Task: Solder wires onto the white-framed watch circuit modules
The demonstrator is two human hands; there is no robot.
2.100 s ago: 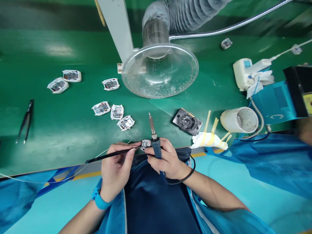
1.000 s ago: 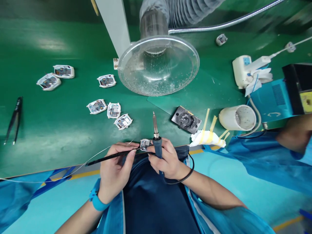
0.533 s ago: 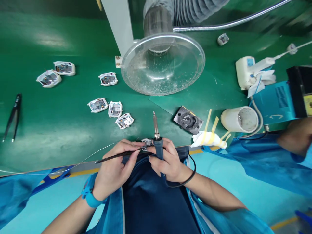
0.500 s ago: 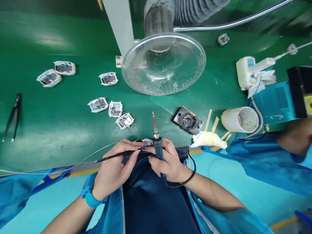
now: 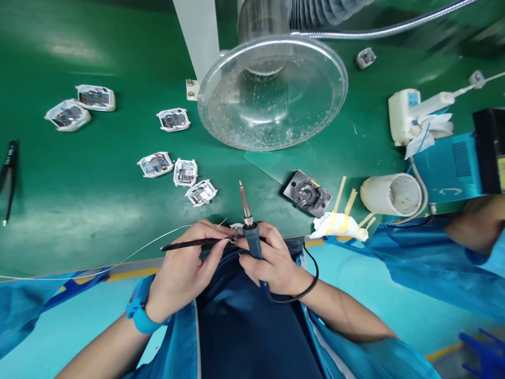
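Low in the middle, my left hand (image 5: 189,266) is closed, its thumb and fingers pinching the edge of a small open watch case (image 5: 236,229). A slim dark tool (image 5: 189,244), whose kind I cannot make out, crosses my left fingers. Thin solder wire (image 5: 152,241) runs from the left edge to these fingertips. My right hand (image 5: 272,260) is closed around a soldering iron (image 5: 253,239), whose bare tip points up and away from the watch case. The right fingertips also touch the case's right side. Fingers hide much of the case.
Several open white watch cases (image 5: 185,172) lie left of centre. Above the hands hangs a clear extraction hood (image 5: 272,95). Rightward are a black fixture block (image 5: 307,193), a taped white bundle (image 5: 335,226), a white cup (image 5: 373,195) and a blue box (image 5: 447,166). Tweezers (image 5: 10,173) lie far left. A co-worker's arm (image 5: 473,226) shows right.
The view has shifted slightly. The soldering iron's tip leans a little more to the left, and the dark tool lies more level. Both hands keep their hold.
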